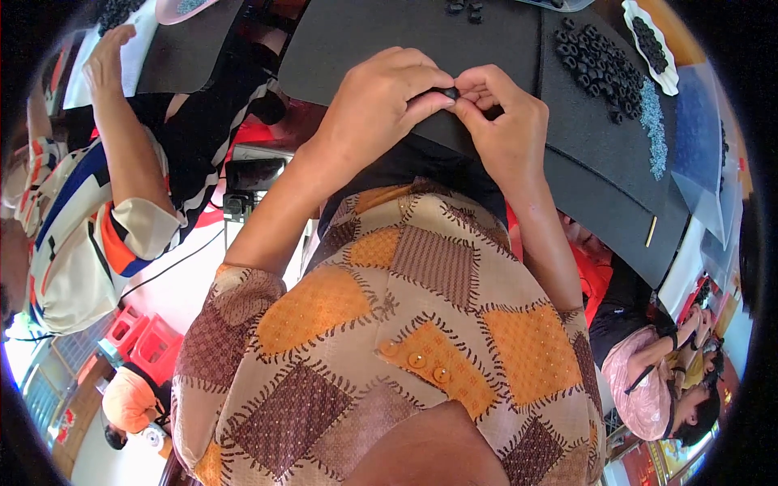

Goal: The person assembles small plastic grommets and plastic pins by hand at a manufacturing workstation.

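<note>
Close in front of me, my two hands meet above the edge of a dark mat. Thumb and index finger of my left hand pinch a small round black piece. From the other side, the closed fingertips of my right hand bear on the same piece, whose shape is mostly covered by fingers. To the right lies a loose heap of small black ring-like pieces, several showing a hole. Beside it is a strip of tiny pale blue bits.
A white scalloped dish of black pieces stands at the far right. A thin gold-coloured stick lies near the mat's right corner. More black pieces sit at the far edge. At left, a co-worker's arm reaches over another mat.
</note>
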A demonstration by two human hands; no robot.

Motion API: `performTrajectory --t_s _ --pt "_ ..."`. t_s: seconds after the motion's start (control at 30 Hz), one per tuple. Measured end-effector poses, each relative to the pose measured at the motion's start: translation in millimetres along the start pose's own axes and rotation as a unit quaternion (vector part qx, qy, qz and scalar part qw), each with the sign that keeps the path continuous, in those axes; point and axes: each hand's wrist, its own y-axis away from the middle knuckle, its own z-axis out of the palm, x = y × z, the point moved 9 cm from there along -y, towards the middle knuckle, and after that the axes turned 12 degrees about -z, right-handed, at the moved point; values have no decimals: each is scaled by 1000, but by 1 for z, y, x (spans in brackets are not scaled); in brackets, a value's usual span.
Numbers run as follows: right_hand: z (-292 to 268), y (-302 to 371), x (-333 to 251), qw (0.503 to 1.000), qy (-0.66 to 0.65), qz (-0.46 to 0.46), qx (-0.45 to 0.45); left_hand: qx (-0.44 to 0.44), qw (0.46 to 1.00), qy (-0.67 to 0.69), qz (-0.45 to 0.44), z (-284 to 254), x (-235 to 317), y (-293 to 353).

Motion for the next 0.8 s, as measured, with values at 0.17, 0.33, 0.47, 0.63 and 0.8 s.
performTrajectory --t_s 0.17,0.33,0.47,0.63,0.8 --pt "-6 5 -1 998 -42 -35 -2 19 999 -21 19 2 2 5" --pt "-3 1 -1 998 -66 8 -12 30 999 -25 21 2 2 6" --pt "-3 2 1 997 -73 16 5 38 999 -12 11 -2 0 6" --pt "-15 -20 -4 997 -75 -24 14 34 999 -18 -12 -2 -4 7" --pt "-34 -50 -84 956 115 -251 98 50 999 11 -15 -4 -6 7"
